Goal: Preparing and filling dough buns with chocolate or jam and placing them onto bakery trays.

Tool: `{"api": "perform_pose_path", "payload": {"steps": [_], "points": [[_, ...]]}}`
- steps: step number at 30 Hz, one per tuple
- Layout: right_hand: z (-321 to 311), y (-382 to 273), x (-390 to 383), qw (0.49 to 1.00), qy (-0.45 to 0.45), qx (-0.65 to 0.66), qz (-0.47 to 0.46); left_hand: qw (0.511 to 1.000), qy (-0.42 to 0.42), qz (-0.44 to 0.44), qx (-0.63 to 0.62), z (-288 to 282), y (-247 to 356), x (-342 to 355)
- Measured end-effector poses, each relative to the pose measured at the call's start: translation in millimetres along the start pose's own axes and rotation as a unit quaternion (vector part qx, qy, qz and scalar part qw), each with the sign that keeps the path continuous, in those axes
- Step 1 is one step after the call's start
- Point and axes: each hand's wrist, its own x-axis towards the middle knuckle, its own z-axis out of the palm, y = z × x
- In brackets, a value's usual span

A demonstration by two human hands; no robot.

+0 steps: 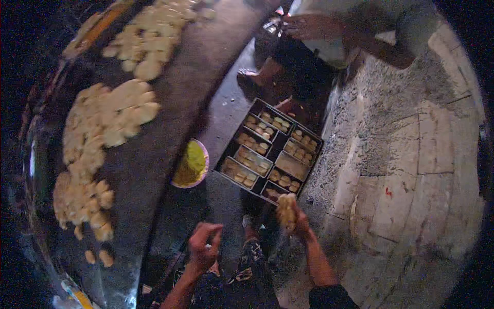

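My right hand [299, 224] grips a stack of round, golden-brown cookies [286, 211] just past the near corner of a dark metal tray [242, 191]. This tray has several compartments, most with pale round cookies [247, 161] in them, and some with only a few or bare floor showing. Left of it, my left hand [205, 241] hovers with its fingers curled in, and I see nothing held in them. A pink-rimmed bowl [207, 154] of yellow-green contents stands between the tray and the long dark table.
Along the left runs a dark table [180, 67], with loose cookies [103, 129] heaped on its far side. Another person's arm [355, 36] and legs are beyond the tray. To the right lies a rough, grey and sandy floor [401, 165].
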Motion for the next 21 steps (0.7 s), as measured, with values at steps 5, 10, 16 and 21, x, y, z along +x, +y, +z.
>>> {"api": "perform_pose_path", "payload": {"steps": [5,10,16,21], "points": [[-101.2,-91.5,110.3,0.884,0.137,-0.411,-0.175,0.988,-0.153,0.013,-0.026,217.5,-92.6,100.8],[-203.5,-97.6,207.2,0.596,0.098,-0.76,-0.239,0.968,-0.249,0.018,0.03,364.4,-145.2,190.9],[-243.7,-81.5,199.0,0.563,0.124,-0.774,-0.26,0.935,-0.314,0.104,0.129,421.9,-199.8,217.5],[-243.2,-92.0,202.0,0.584,0.071,-0.775,-0.231,0.909,-0.313,0.181,0.206,450.4,-215.5,218.6]]}}
